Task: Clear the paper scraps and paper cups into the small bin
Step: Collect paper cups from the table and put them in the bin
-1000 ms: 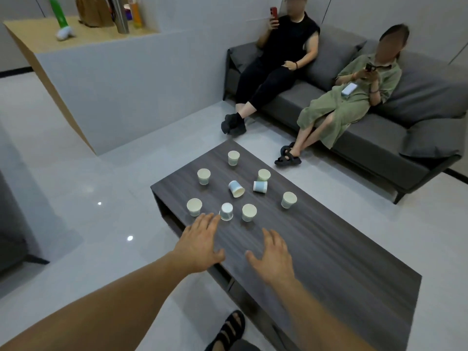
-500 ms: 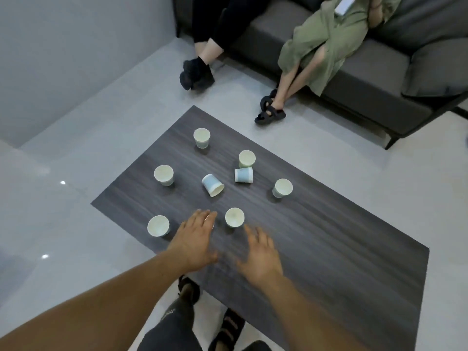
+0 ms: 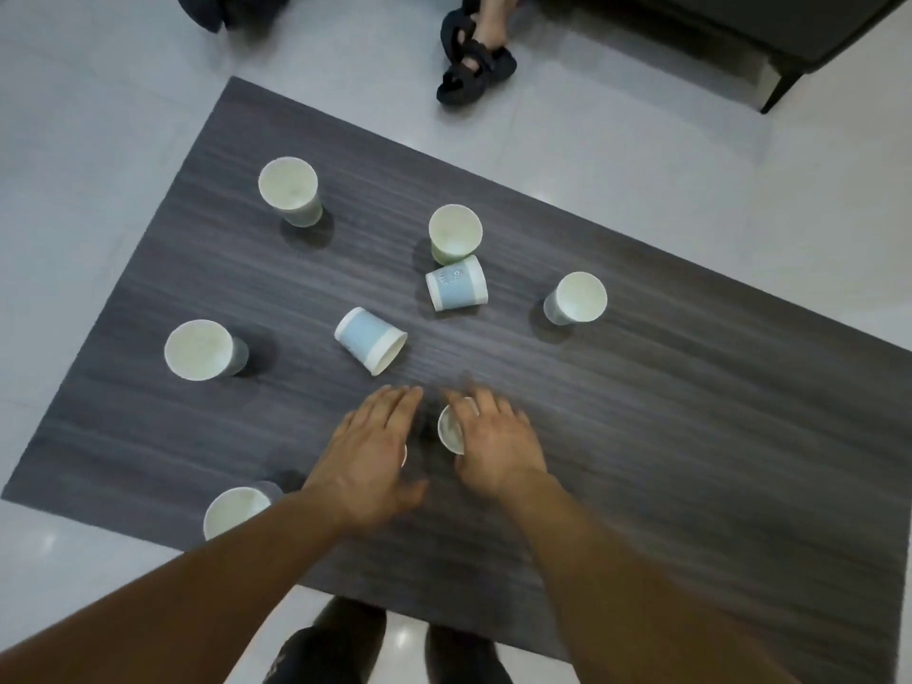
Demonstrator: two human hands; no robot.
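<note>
Directly beneath the spread, released fingers of the right grip (image 3: 496,449), nearer to it than to the likewise released left grip (image 3: 367,456) just beside: nearest paper cup (image 3: 450,429), upright on the tabletop (image 3: 691,486), mouth up, awaiting a short drop and squeeze.

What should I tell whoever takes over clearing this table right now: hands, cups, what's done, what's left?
Left hand: open, fingers straight, over a nearly hidden cup.
Right hand: fingers across the rim of an upright paper cup; the blur hides whether it grips.
On the dark table: five other upright cups and two blue cups on their sides.
Done: nothing visibly cleared.
Left: every cup. The small bin and paper scraps are out of view.
</note>
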